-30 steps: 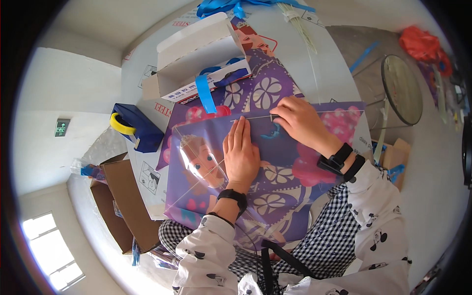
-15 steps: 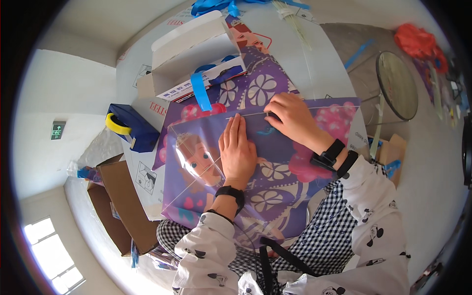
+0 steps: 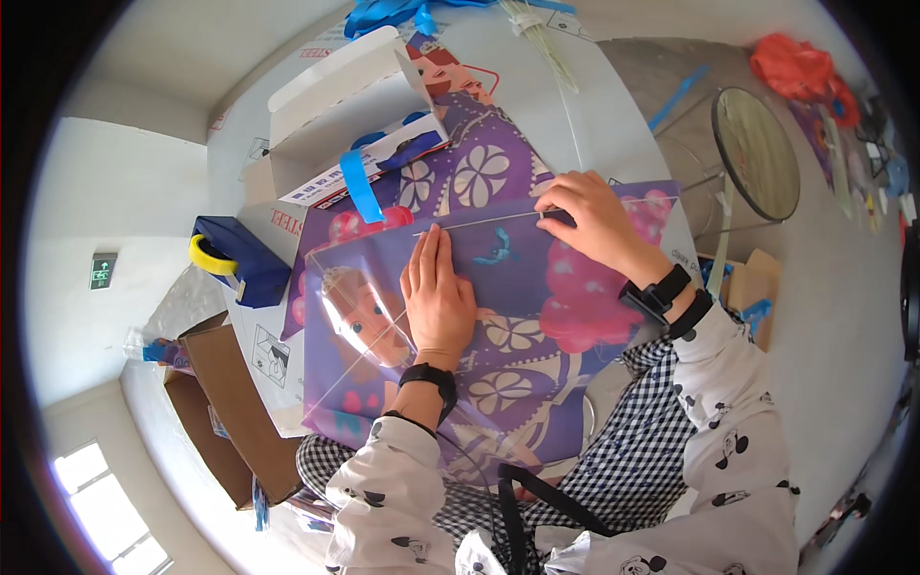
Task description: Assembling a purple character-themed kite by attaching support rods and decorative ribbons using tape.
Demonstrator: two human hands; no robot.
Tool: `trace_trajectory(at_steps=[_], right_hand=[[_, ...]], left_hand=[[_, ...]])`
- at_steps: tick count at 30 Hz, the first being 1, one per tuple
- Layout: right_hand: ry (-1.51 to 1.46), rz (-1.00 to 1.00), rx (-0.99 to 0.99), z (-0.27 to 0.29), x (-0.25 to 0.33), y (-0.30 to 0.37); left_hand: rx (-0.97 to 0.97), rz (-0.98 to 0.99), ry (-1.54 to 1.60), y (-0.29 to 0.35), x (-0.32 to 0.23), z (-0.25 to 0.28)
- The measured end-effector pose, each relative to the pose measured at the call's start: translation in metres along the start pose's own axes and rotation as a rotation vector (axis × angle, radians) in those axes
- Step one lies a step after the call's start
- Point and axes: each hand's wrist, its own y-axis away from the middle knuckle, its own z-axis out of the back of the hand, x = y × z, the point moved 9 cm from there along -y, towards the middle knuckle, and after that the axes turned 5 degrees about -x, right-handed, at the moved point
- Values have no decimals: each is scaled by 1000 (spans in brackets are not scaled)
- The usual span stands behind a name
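A purple printed sheet [image 3: 522,287] with a cartoon princess and pink balloons, kite-like with thin struts across it, is spread over the table edge and my lap. My left hand [image 3: 439,302] lies flat on it, fingers stretched together toward its upper edge. Along that edge runs a thin white rod [image 3: 484,224], its left end by my left fingertips. My right hand [image 3: 594,220] is closed in a pinch at the rod's right end, thumb and forefinger meeting there; the exact grip is partly hidden. A second purple printed sheet [image 3: 479,158] lies beneath, farther back.
An open white carton [image 3: 369,158] with blue tape [image 3: 361,187] over its front stands behind the sheets. To its left is a blue tape dispenser [image 3: 244,261] with a yellow roll. Brown cardboard boxes [image 3: 240,402] are at the left. A round stool [image 3: 755,153] stands right of the table.
My right hand has slid right along the upper edge, uncovering more of the rod and a blue printed bird. The left hand keeps its place on the sheet. The whole view has shifted slightly.
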Motion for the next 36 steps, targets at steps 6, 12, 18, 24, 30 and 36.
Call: trace_trajectory(at_steps=[6,12,18,24,30,36], right_hand=[[7,-5,0,3,-6,5],[10,-4,22,10,-6,2],[7,6,5,8,-6,1],[7,-21,8,8,-8,0],[10,-34,13,7,-9,1],[6,-73,23,5,-13,3]], left_hand=[[15,6,-3,1,-1,-2],[21,9,2,0,-1,-1],[21,7,6,0,0,0],[20,10,15,-1,-2,0],[28,3,27,0,-1,0],[39,-5,-39,1,-2,-2]])
